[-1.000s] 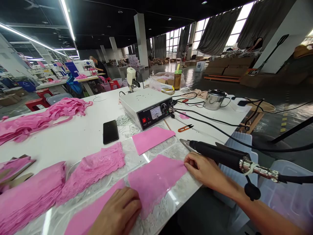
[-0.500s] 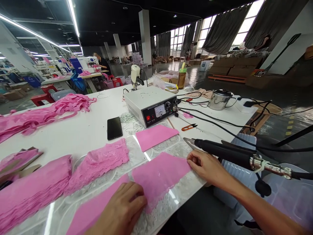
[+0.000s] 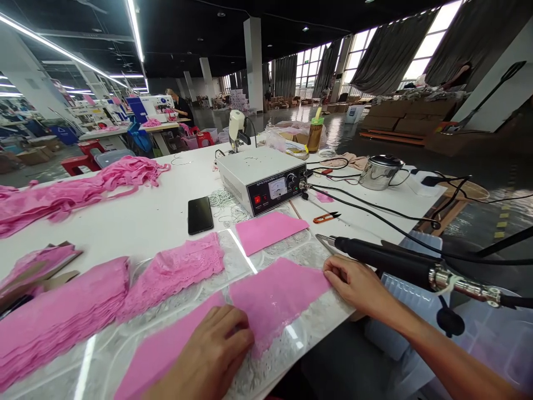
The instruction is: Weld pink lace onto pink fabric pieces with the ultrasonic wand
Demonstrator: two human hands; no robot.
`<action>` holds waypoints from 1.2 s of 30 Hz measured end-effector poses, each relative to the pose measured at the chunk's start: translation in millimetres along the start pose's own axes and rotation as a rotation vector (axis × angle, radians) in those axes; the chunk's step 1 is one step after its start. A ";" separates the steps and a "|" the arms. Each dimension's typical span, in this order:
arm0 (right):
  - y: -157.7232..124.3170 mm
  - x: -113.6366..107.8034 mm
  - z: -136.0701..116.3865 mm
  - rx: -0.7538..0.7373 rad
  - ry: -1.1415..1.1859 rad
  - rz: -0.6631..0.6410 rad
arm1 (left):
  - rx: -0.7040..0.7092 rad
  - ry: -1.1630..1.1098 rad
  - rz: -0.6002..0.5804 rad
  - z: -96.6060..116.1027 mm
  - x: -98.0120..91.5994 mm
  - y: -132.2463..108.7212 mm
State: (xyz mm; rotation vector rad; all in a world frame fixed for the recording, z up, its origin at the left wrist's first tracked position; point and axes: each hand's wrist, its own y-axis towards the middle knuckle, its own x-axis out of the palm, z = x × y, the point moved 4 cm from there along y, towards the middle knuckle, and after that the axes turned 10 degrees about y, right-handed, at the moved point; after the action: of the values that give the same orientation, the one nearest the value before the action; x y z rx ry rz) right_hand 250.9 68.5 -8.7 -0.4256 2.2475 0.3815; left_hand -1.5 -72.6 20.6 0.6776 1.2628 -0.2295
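Note:
A pink fabric piece with a lace lower edge point(image 3: 277, 297) lies on the marble-patterned sheet. My right hand point(image 3: 352, 278) pinches its right corner. My left hand point(image 3: 216, 344) rests at its lower left side, fingers curled, over another pink piece point(image 3: 166, 339); what lies under the fingertips is hidden. Just behind is a flat pink panel point(image 3: 270, 230). To the left are a lace-edged pile point(image 3: 179, 272) and a thick pink stack point(image 3: 70, 311). A black-handled tool with a metal tip point(image 3: 383, 258) hangs just above my right hand.
A control box point(image 3: 277, 189), a phone point(image 3: 200, 215), orange snips point(image 3: 327, 217) and a glass pot point(image 3: 382, 171) stand or lie on the table point(image 3: 137, 222). Black cables cross at the right. Clear plastic bins point(image 3: 391, 314) are below the table edge. A person point(image 3: 181, 105) sits at a far machine.
The whole view has shifted slightly, so things appear a little further right. Both hands keep their places on the fabric.

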 end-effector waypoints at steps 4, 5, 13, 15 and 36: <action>1.1 0.0 0.7 0.001 -0.012 0.021 | -0.045 -0.048 -0.004 -2.2 2.7 -1.5; 1.3 0.3 0.8 0.000 -0.013 0.028 | -0.059 -0.055 -0.014 -2.9 2.8 -1.9; 4.5 3.5 4.5 -0.005 -0.003 0.078 | -0.081 -0.025 -0.098 -4.0 0.5 -4.2; 6.7 4.8 6.3 -0.004 -0.011 0.084 | -0.087 -0.038 -0.119 -3.2 0.4 -4.0; 9.3 10.6 12.8 -0.048 -0.137 0.106 | -0.010 -0.033 -0.182 1.4 -1.7 4.0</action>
State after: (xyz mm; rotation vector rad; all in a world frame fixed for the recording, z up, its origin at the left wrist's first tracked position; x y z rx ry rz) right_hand 248.9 80.1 -23.6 -0.2959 2.1362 0.5054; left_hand 1.2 -70.6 23.8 0.5488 1.2943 -0.3820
